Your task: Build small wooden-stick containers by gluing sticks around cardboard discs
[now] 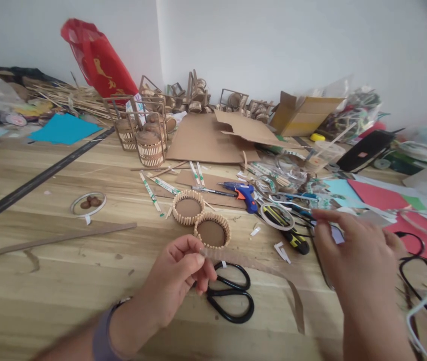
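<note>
My left hand (183, 268) is closed in a pinch at lower centre, thumb and finger on the end of a thin brown strip (269, 268). From there the strip runs right and curls down onto the table. Under and beside those fingers lie black-handled scissors (232, 306), blades hidden by the hand. Just beyond are two round trays with stick walls, one farther (188, 206) and one nearer (213, 233), touching each other. To the right, my right hand (360, 255) is blurred, its thumb and index tips together beside the cables; whatever they hold is too small to make out.
A blue glue gun (241, 193), a yellow-black cutter (292, 238) and a white tape roll (277, 215) lie behind the scissors. Cardboard sheets (205, 138) and small stick-walled buckets (151, 148) stand farther back. A white cable (424, 306) hangs at the right.
</note>
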`<state>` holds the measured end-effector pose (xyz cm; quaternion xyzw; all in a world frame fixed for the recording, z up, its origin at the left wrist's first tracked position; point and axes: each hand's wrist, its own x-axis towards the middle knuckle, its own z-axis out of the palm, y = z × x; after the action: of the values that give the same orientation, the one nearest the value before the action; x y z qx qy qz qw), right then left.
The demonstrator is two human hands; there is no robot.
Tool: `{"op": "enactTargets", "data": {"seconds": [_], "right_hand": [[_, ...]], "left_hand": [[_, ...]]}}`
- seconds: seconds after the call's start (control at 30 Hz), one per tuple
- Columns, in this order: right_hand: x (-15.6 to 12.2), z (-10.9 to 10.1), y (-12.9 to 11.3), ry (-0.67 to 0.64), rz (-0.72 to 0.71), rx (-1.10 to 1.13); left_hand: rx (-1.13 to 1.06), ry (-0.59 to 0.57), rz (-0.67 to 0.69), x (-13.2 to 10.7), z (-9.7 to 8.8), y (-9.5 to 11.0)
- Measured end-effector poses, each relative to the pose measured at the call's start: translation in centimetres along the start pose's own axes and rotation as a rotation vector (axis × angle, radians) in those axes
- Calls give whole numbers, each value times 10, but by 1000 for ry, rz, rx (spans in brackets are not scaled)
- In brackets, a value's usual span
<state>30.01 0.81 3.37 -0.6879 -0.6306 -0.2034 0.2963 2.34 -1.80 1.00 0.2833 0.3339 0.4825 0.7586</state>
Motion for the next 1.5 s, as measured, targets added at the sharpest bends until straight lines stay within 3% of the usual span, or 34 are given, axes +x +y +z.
{"op": "enactTargets", "data": {"seconds": [0.07,0.17,0.23,0.33,0.5,0.63,0.77,1.0,1.13,1.3,1.5], "right_hand": [[-4,-8,-17,112,-96,80],[-13,-17,-51,-10,-449,320],[-21,-17,-70,-80,-550,440],[-31,-10,-86,-110,-586,497],[-23,-10,-82,-195,-559,495],[-9,-19,-79,-442,-536,550],[-7,-11,-86,-719,-604,536],[-8,19,-105,-793,-718,355],[-2,18,-107,-782,-661,401],[15,6,-105,-797,-456,592],[35,-13,-106,-961,-82,667]], "left_hand": [[-5,8,-7,1,-1,-1],[-9,25,0,2,-3,-2],[-12,35,8,2,-3,-2],[-4,41,12,3,-3,0],[21,100,47,4,1,5],[0,285,129,5,1,8],[3,384,155,9,-2,8],[7,440,207,17,-7,6],[40,482,270,20,-10,2],[143,519,353,22,-14,0],[335,250,284,18,-21,-15]]}}
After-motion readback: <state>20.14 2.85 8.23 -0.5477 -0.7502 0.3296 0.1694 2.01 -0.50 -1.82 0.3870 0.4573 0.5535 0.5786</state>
